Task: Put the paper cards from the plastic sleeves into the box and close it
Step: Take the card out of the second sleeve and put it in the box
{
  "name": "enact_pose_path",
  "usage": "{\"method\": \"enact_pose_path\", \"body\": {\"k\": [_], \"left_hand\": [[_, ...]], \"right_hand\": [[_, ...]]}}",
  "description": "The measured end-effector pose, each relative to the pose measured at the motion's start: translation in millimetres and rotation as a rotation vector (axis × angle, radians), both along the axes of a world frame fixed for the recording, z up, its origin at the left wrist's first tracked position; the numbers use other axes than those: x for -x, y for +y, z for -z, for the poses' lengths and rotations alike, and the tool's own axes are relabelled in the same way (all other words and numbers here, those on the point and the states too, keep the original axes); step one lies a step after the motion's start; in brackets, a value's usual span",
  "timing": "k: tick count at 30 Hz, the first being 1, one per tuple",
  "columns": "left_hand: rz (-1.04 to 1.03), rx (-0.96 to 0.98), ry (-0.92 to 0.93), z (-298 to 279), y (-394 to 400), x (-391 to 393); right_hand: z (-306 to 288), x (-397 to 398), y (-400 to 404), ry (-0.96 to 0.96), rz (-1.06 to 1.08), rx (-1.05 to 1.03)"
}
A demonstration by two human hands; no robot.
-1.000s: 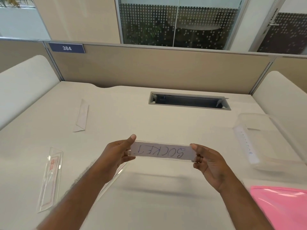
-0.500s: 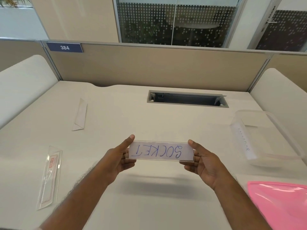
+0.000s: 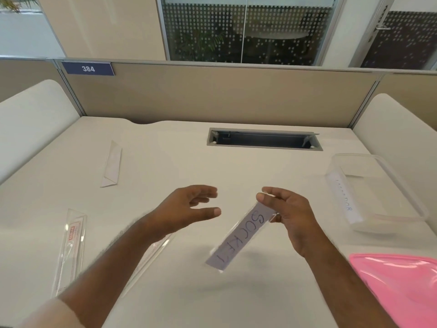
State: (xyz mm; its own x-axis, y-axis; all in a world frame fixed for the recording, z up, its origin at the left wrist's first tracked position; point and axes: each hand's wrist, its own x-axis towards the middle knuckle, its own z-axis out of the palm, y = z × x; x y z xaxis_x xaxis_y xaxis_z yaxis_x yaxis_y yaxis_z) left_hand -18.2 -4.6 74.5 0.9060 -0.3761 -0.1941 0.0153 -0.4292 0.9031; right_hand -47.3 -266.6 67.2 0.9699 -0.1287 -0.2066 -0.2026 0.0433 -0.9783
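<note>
Here, the sleeved card (image 3: 238,237) is pinched by the right hand (image 3: 287,213), hanging toward the wrist; the box (image 3: 378,192) lies just right, the left hand (image 3: 186,209) released.

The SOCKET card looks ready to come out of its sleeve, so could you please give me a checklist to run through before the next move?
1. Right hand pinches the SOCKET card at its top end: ok.
2. Left hand free to pull: ok, open and empty.
3. Card out of its sleeve: cannot tell, blurred.
4. Box open: ok, one card already inside.
5. Pink lid within reach: ok, lying near the box.
</note>
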Motion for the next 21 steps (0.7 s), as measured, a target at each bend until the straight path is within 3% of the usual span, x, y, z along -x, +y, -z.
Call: {"method": "enact_pose_path", "body": {"k": [3,9,21], "left_hand": [[0.133,-0.090,-0.030,-11.9,-22.2,-5.9],[0.178,-0.073,-0.006,-9.7,-44.8,-11.0],[-0.085,0.157,-0.017,9.9,-25.4,-6.1]], "right_hand": [[-8.6,-3.9,7.7,-0.057,-0.078,0.067],[-18.2,-8.9,16.8,-0.148,-0.199,0.107],[0.6,5.7,3.5,-0.159,-0.224,0.219]]}}
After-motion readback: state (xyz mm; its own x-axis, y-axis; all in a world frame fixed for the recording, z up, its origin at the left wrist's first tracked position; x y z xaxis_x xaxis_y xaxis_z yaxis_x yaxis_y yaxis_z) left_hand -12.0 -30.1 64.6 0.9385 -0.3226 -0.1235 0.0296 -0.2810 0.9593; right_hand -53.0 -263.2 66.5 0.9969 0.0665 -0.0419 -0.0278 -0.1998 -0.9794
